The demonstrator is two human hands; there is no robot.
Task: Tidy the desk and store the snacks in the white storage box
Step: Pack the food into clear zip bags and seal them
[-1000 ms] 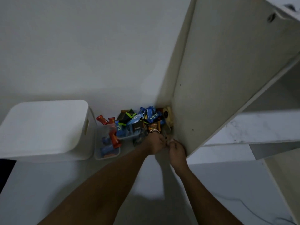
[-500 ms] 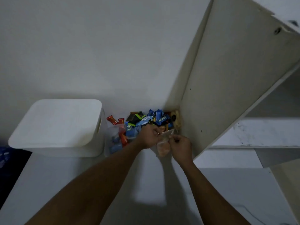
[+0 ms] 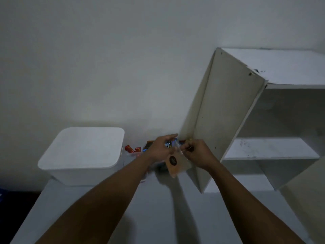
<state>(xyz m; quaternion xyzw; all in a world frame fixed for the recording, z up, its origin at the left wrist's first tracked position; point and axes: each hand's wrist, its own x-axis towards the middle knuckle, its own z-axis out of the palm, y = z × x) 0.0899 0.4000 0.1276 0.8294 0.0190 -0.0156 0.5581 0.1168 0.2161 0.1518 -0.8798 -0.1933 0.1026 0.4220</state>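
Head view: looking down on a dim desk (image 3: pixel 158 217), both forearms reaching up to mid-frame.
Packet (image 3: pixel 177 163): hanging just right of centre, between the two hands and off the desk; clear film showing orange contents and a dark round label.
Right hand (image 3: pixel 198 154): pinching the packet's upper right corner, fingers curled and clamped on the film.
Left hand (image 3: pixel 161 148): lying against the packet's upper left edge, fingers (image 3: pixel 171 137) stretching fairly straight over the pile; impossible to tell whether gripping.
Snack pile (image 3: pixel 132 149): sitting left of centre, between box and shelf panel (image 3: pixel 221 120), mostly hidden behind the hands.
White storage box (image 3: pixel 82 150): standing at the left of the frame, lid on, well apart from the packet.
Step in hand: likely lifting the packet clear for the box; worth pinching the sealed edge rather than crushing the contents, then freeing one hand for the lid.
Packet axis: running steeply down the frame, slightly tilted, bottom edge pointing toward the lower frame, label facing the camera.
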